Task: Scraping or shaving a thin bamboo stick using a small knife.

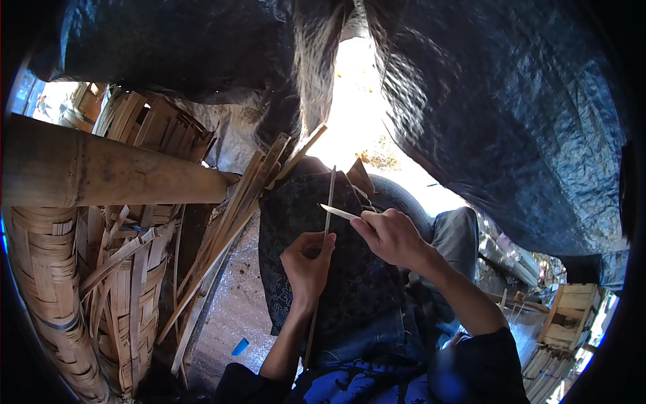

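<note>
Pinched between the thumb and fingers of my left hand (304, 268) is a thin bamboo strip (330, 195), running nearly upright over my lap. Its lower end reaches down beside my left forearm. My right hand (393, 237) grips a knife (338, 213) whose pale, pointed blade lies across the strip just above my left hand; whether the edge touches the strip, I cannot tell. The knife's handle is hidden in my fist. Dark patterned cloth (286, 212) covers my lap beneath both hands.
Long split bamboo strips (245, 198) lean at my left, beside a thick bamboo pole (121, 165). Woven bamboo baskets (47, 296) stand below it. Black plastic sheeting (511, 101) hangs ahead and right. A small blue piece (240, 347) lies on the ground; a wooden crate (568, 313) is far right.
</note>
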Available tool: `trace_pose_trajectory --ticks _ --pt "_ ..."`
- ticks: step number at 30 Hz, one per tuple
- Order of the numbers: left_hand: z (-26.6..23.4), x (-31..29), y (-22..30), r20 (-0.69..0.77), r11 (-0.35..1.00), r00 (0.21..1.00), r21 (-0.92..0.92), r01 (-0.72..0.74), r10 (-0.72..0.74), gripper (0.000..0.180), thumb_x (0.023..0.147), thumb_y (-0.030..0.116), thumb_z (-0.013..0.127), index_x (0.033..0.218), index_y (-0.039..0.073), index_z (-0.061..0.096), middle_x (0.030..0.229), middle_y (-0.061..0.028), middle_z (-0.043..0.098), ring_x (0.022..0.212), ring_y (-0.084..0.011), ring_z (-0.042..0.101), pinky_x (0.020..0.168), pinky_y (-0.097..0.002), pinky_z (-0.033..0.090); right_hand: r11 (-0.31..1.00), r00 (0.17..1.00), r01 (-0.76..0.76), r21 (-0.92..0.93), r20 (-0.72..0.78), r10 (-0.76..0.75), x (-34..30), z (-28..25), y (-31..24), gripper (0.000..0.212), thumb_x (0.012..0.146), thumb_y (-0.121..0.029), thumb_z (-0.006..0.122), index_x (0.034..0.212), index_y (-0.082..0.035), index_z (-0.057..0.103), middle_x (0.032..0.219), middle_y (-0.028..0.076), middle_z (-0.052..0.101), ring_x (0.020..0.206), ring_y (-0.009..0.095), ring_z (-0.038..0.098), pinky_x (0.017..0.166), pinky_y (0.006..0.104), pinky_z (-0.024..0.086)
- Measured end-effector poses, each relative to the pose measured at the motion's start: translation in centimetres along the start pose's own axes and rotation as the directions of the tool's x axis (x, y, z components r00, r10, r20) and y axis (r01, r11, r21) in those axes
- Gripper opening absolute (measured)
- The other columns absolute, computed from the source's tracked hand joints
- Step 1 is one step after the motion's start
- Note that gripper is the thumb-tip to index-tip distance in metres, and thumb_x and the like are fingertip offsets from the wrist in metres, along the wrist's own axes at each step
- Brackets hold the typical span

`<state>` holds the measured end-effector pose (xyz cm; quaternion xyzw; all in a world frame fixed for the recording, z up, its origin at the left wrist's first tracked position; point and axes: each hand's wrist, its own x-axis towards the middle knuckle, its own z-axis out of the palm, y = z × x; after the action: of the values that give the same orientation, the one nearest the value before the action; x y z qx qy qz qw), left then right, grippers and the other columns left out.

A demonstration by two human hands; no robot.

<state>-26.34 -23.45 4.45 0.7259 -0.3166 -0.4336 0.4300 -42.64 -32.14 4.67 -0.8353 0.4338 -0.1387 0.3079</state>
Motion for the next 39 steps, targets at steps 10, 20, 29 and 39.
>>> trace_pose_trajectory --ticks 10,20,29,39 --pt "-1.6 0.0 1.5 0.078 0.984 0.987 -0.102 0.148 -0.141 0.025 0.087 0.02 0.068 0.099 -0.001 0.068 0.081 -0.0071 0.069 0.064 -0.0078 0.059 0.055 -0.0208 0.043 0.984 0.991 -0.133 0.117 0.022 0.131 -0.2 1.1 -1.0 0.045 0.097 -0.036 0.048 0.071 -0.001 0.059 0.053 0.019 0.056 0.051 0.035 0.061 0.049 0.0437 0.048" --pt "-1.4 0.0 1.4 0.076 0.988 0.988 -0.071 0.138 -0.133 0.023 0.087 0.016 0.068 0.102 -0.002 0.068 0.078 -0.0047 0.066 0.057 -0.004 0.052 0.051 -0.019 0.04 0.99 0.999 0.027 0.14 -0.022 -0.024 0.0 1.8 -0.2 0.044 0.097 -0.035 0.047 0.07 -0.002 0.059 0.052 0.016 0.055 0.048 0.032 0.06 0.047 0.0408 0.047" --pt "-2.6 0.8 1.8 0.254 0.937 0.943 -0.219 0.272 -0.215 0.027 0.088 0.017 0.067 0.103 -0.004 0.065 0.084 -0.0079 0.067 0.071 -0.0112 0.064 0.06 -0.0216 0.049 0.983 0.987 0.138 0.118 -0.103 -0.126 0.2 1.6 0.2 0.037 0.095 -0.033 0.054 0.075 -0.003 0.061 0.05 0.013 0.053 0.043 0.028 0.055 0.044 0.0381 0.045" --pt "-0.9 0.0 1.4 0.126 0.96 0.964 -0.13 0.249 -0.233 0.023 0.088 0.012 0.065 0.101 -0.007 0.065 0.086 -0.0135 0.069 0.065 -0.0137 0.065 0.056 -0.0222 0.051 0.997 0.981 0.043 -0.065 0.191 -0.03 1.2 0.7 -0.1 0.049 0.096 -0.041 0.046 0.065 -0.005 0.058 0.053 0.016 0.057 0.052 0.032 0.063 0.05 0.0418 0.05"
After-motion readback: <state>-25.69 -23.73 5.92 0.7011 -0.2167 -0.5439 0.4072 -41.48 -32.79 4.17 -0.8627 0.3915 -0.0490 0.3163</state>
